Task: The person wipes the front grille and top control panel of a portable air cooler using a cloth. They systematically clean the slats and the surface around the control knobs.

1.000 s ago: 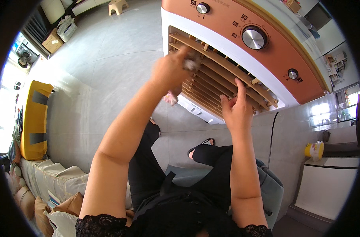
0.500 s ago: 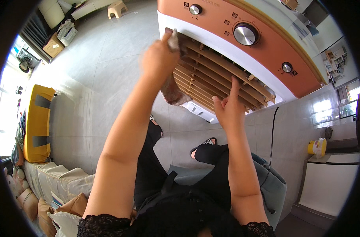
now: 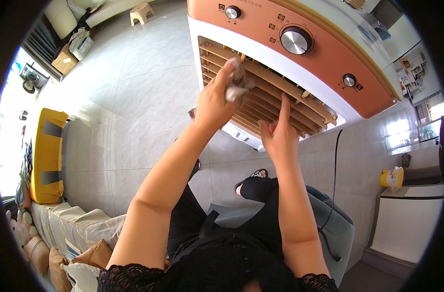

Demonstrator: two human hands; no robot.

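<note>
Left hand: up at the slats, this left hand point(image 3: 213, 103) has its fingers curled in tight around a crumpled cloth point(image 3: 237, 90), the bunched part poking out on the far side and a scrap of it showing by the wrist.
Cloth: greyish and patterned, it sits against the upper left part of the slats point(image 3: 268, 100), squeezed between hand and wood-coloured strips; how much of it touches them is hidden.
Right hand: over at the other end, the right hand point(image 3: 281, 137) points its forefinger straight up onto a slat, thumb set well apart from it, the other fingers folded toward the palm.
Slats: tan strips in a row, slanting down from upper left to lower right inside a white frame.
Machine: above the slats stretches its copper-coloured panel point(image 3: 261, 24), with a big silver knob point(image 3: 296, 40) in the middle, a small knob point(image 3: 232, 12) to the left and another small knob point(image 3: 349, 80) to the right.
Cord: a black cord point(image 3: 335, 175) drops from near the machine's lower right corner and runs to the blue-grey chair point(image 3: 338, 228) under the person.
Floor: grey tiles point(image 3: 149, 102) spread out to the left, a beige stool point(image 3: 142, 13) standing at the far end.
Right side: a yellow bucket point(image 3: 391, 178) perches on a white cabinet point(image 3: 407, 226).
</note>
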